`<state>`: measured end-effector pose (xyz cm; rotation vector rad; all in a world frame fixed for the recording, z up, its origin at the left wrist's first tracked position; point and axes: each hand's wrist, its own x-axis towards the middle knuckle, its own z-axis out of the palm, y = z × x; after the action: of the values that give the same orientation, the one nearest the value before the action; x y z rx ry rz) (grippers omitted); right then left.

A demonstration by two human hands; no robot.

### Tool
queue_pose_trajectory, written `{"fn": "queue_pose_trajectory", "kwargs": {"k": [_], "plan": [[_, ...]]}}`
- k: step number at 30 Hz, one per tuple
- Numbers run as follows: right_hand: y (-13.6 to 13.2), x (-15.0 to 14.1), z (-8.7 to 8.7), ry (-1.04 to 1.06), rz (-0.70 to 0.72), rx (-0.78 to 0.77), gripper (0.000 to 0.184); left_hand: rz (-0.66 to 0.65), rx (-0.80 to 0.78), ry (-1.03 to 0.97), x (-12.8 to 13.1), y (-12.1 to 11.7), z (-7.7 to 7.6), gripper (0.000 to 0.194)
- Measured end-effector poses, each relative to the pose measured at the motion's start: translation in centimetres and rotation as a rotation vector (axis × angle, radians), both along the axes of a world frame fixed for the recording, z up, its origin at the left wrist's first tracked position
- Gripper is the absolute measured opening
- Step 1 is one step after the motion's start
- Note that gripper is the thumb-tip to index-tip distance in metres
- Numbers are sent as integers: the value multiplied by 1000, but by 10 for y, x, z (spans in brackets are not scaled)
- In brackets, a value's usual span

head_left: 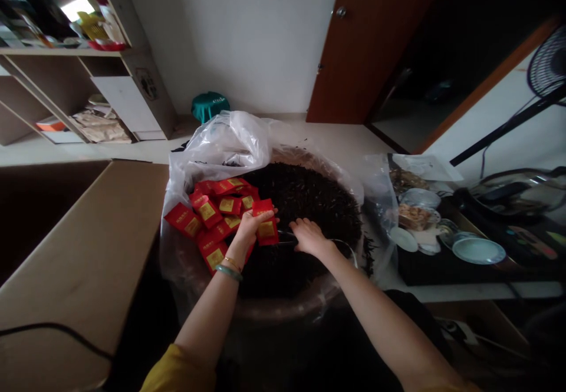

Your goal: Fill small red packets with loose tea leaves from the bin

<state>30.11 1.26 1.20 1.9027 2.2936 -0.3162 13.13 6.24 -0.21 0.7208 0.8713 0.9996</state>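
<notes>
My left hand [251,227] is closed on a red packet [267,231] with a gold label, held upright over a lined basket. Just right of it, my right hand [309,236] is palm down with bent fingers, close to the packet's lower edge. Beneath those fingers lies a dark, shiny thing [286,237] that I cannot make out. Several more red packets [207,210] are heaped at the left of the basket. Dark, loose dried leaves that look like tea [305,191] fill the rest. A clear plastic liner [234,138] drapes over the rim.
A large cardboard box [84,250] stands at the left. On the right, a low table [424,274] bears dishes, including a pale bowl [478,250], and bags. Behind are a shelf unit [150,85], a green-covered bin [210,105] and a brown door [354,56]. A fan [548,62] stands far right.
</notes>
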Motion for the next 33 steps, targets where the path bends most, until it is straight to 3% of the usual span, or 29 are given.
{"fn": "queue_pose_trajectory", "kwargs": {"k": [10,12,16,18,22,27,33], "plan": [[10,1,14,61,9,-123,25,39,-2,17,-4,2,0,42],[10,3,13,58,-2,-146,31,52,-15,23,-4,3,2,39],[10,5,12,30,-27,-197,61,103,-25,17,-5,3,4,38],[10,7,12,24,-24,-216,59,115,-21,15,-6,3,5,38],[8,5,12,70,-27,-188,32,115,-3,6,-7,3,5,38],[4,-4,6,83,-27,-143,62,129,-5,17,-7,3,7,38],[14,2,3,161,-45,-85,38,139,0,17,-8,3,10,39]]}}
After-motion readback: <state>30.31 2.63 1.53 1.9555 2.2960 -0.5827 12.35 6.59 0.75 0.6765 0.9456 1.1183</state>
